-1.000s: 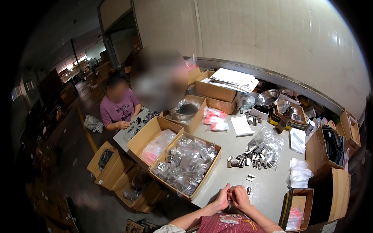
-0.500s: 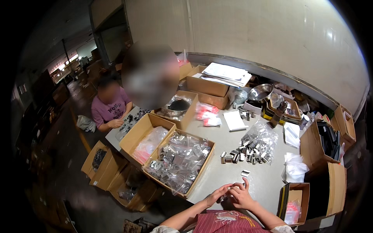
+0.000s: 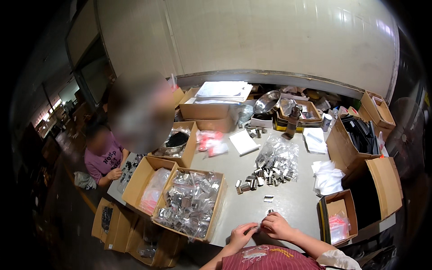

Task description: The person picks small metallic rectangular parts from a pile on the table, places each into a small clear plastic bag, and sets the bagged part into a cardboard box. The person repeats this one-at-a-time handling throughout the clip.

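At the table's near edge my left hand [image 3: 242,236] and my right hand [image 3: 278,226] meet with bent, closed fingers. Pinched between their fingertips is a small shiny see-through piece [image 3: 257,228] that looks like a clear plastic bag; the fingers hide most of it. Just beyond my right hand's fingers lies a small metal piece [image 3: 270,211], partly covered. A bit farther off, a silvery metal clip [image 3: 268,198] rests alone on the grey table [image 3: 234,204]. Several more loose metal clips [image 3: 252,182] spill from a large clear bag [image 3: 280,155].
To the left stand a carton of bagged metal pieces [image 3: 191,202] and a carton of clear bags [image 3: 155,184]. A small box of red-edged bags [image 3: 339,222] sits at right, near white paper sheets [image 3: 327,176]. A person in purple [image 3: 103,159] works at far left.
My view has turned, so the table's things sit farther left. My hands have drawn slightly apart, the right one lowering its raised finger. A metal piece now shows by the right fingers.
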`<move>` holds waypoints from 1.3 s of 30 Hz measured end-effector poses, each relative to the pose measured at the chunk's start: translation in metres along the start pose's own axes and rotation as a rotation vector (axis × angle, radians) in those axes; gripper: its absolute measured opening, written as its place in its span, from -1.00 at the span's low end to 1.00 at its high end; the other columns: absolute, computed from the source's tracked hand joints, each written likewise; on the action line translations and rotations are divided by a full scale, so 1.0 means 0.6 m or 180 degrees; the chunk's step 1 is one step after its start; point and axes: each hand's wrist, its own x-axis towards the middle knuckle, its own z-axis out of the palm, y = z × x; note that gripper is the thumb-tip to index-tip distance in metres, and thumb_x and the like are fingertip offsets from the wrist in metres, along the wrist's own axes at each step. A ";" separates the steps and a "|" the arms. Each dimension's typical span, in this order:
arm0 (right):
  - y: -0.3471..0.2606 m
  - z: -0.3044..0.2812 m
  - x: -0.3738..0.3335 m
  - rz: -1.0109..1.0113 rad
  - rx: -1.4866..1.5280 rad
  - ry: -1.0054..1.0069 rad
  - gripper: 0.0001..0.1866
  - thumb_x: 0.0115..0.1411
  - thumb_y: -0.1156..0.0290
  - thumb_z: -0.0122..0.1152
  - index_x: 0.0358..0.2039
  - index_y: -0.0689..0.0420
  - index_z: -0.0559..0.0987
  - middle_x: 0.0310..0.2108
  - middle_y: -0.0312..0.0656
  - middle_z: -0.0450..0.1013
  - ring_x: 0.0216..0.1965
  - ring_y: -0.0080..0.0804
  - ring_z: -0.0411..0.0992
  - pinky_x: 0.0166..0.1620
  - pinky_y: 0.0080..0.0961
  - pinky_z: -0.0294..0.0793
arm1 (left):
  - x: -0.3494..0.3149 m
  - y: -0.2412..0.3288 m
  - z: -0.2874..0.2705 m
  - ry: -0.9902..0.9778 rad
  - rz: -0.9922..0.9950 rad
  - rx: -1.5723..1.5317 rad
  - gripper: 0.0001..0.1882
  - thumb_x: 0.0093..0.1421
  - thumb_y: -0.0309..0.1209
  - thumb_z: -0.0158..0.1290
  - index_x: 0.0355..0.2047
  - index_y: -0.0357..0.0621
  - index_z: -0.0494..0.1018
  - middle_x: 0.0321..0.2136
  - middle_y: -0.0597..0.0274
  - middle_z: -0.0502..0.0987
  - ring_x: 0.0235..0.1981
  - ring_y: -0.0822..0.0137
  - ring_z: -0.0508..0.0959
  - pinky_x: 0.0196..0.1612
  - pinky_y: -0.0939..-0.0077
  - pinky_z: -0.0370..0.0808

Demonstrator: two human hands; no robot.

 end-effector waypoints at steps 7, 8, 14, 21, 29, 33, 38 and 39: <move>-0.012 0.022 -0.009 0.0202 0.0156 0.0571 -0.84 0.09 0.45 0.30 -0.30 0.15 0.55 -0.26 -0.15 0.49 -0.20 -0.13 0.48 -0.03 -0.24 0.43 | -0.018 -0.024 0.013 0.0073 -0.0949 -0.0932 -0.77 0.33 -0.39 0.09 -0.08 -0.19 0.59 -0.17 0.28 0.63 -0.15 0.45 0.56 -0.07 0.47 0.53; -0.009 0.030 -0.011 0.0231 0.0218 0.0572 -0.84 0.11 0.47 0.30 -0.29 0.15 0.55 -0.26 -0.16 0.49 -0.20 -0.15 0.48 -0.04 -0.25 0.44 | -0.029 -0.070 0.027 0.0073 -0.1050 -0.1213 -0.77 0.35 -0.36 0.06 -0.06 -0.17 0.57 -0.16 0.28 0.60 -0.14 0.44 0.55 -0.05 0.44 0.51; -0.015 0.039 -0.013 0.0382 0.0325 0.0565 -0.74 0.11 0.48 0.28 -0.18 0.20 0.51 -0.22 -0.10 0.47 -0.15 -0.10 0.46 -0.06 -0.25 0.45 | -0.044 -0.149 0.054 0.0234 -0.1228 -0.1934 -0.77 0.40 -0.31 -0.07 -0.08 -0.12 0.51 -0.17 0.31 0.53 -0.14 0.41 0.51 -0.01 0.39 0.46; -0.036 0.034 0.004 0.0352 0.0193 0.0497 -0.60 -0.04 0.58 0.20 -0.12 0.25 0.44 -0.18 -0.01 0.42 -0.07 0.03 0.38 0.06 -0.19 0.35 | -0.001 -0.010 0.010 -0.0855 -0.0571 -0.1954 -0.78 0.36 -0.41 -0.14 -0.14 -0.13 0.50 -0.29 0.32 0.53 -0.25 0.38 0.49 -0.14 0.43 0.44; -0.043 0.031 0.017 0.0116 -0.0053 0.0610 -0.69 -0.08 0.57 0.21 -0.26 0.25 0.43 -0.32 -0.02 0.38 -0.15 0.05 0.39 0.02 -0.15 0.36 | -0.002 0.014 -0.021 -0.0425 0.0653 0.0143 -0.76 0.34 -0.40 -0.03 -0.06 -0.18 0.51 -0.14 0.15 0.58 -0.12 0.26 0.57 -0.02 0.34 0.48; -0.041 -0.003 0.032 -0.0053 0.0034 0.1053 -0.79 -0.06 0.57 0.21 -0.37 0.21 0.43 -0.41 -0.04 0.37 -0.22 0.03 0.40 -0.04 -0.15 0.41 | 0.050 0.068 -0.084 -0.0039 -0.0448 0.0573 -0.77 0.30 -0.35 0.05 -0.13 -0.22 0.53 -0.22 0.16 0.59 -0.15 0.25 0.57 -0.05 0.34 0.48; 0.017 -0.078 -0.039 0.0295 -0.0502 0.1622 -0.89 -0.02 0.56 0.21 -0.46 0.16 0.45 -0.47 -0.10 0.37 -0.29 -0.08 0.42 -0.09 -0.16 0.42 | 0.127 0.116 -0.225 0.1626 0.0404 -0.0178 -0.92 0.37 -0.48 0.01 -0.23 -0.23 0.46 -0.27 0.24 0.51 -0.17 0.39 0.50 -0.07 0.48 0.44; 0.042 -0.094 -0.065 0.0485 -0.0783 0.1798 -0.89 -0.01 0.56 0.20 -0.46 0.15 0.45 -0.48 -0.12 0.38 -0.30 -0.12 0.43 -0.08 -0.17 0.42 | 0.134 0.136 -0.243 0.1685 0.0429 -0.0044 -0.91 0.38 -0.48 -0.01 -0.22 -0.24 0.45 -0.26 0.22 0.52 -0.17 0.39 0.50 -0.05 0.49 0.44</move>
